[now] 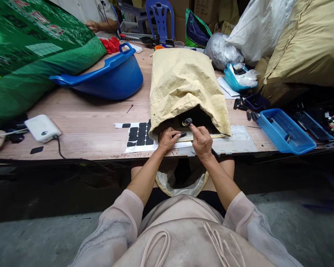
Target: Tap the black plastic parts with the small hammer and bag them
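At the open mouth of a tan sack (183, 74) lying on the table, my left hand (166, 140) is closed, pinching a small black piece (183, 134) at its fingertips. My right hand (202, 142), just to the right, wraps round a black-handled tool with a rounded dark head (188, 121); its kind is not clear. That head hovers before the sack's dark opening, apart from the black piece. Beneath my left wrist lies a white sheet of black rounded stickers (137, 134). A second open bag (180, 189) rests between my legs.
A blue basin (114, 78) and a green sack (44, 55) stand left, above a white box with a cable (43, 128). To the right are a blue basket (286, 129) and a teal basket (236, 79). Another person's hand (92, 26) shows at the far side.
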The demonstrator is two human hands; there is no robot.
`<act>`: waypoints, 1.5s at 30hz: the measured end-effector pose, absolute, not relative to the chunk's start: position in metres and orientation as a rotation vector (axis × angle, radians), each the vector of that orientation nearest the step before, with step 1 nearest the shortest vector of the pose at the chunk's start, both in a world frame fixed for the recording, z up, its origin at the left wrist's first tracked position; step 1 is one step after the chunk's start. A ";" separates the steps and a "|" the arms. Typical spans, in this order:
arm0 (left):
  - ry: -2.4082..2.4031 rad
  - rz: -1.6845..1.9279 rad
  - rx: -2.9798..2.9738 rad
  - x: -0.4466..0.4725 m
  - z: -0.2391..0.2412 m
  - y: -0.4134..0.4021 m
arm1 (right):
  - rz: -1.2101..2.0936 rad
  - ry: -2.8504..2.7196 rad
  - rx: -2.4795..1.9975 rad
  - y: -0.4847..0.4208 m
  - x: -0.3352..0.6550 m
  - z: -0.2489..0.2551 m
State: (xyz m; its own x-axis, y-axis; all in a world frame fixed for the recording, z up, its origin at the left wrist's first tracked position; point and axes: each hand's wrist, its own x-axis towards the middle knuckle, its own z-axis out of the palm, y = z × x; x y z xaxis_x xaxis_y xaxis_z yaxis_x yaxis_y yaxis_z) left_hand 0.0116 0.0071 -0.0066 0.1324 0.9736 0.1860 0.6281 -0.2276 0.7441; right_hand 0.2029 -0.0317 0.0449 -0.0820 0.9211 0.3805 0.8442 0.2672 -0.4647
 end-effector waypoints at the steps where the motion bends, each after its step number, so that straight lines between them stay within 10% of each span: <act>1: 1.537 0.914 1.920 0.012 -0.006 0.007 | 0.170 -1.969 -1.629 -0.032 0.202 0.043; 45: 1.644 0.805 2.013 0.014 -0.007 0.002 | 0.474 -1.566 -1.684 -0.023 0.243 0.011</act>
State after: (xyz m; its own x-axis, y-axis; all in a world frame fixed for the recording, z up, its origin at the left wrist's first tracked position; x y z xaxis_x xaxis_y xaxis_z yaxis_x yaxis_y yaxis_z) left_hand 0.0137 0.0023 -0.0073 0.1341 0.9760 0.1717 0.7344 -0.2142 0.6441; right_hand 0.2426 -0.0231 0.0105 0.1740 0.9576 0.2294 0.6696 0.0557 -0.7406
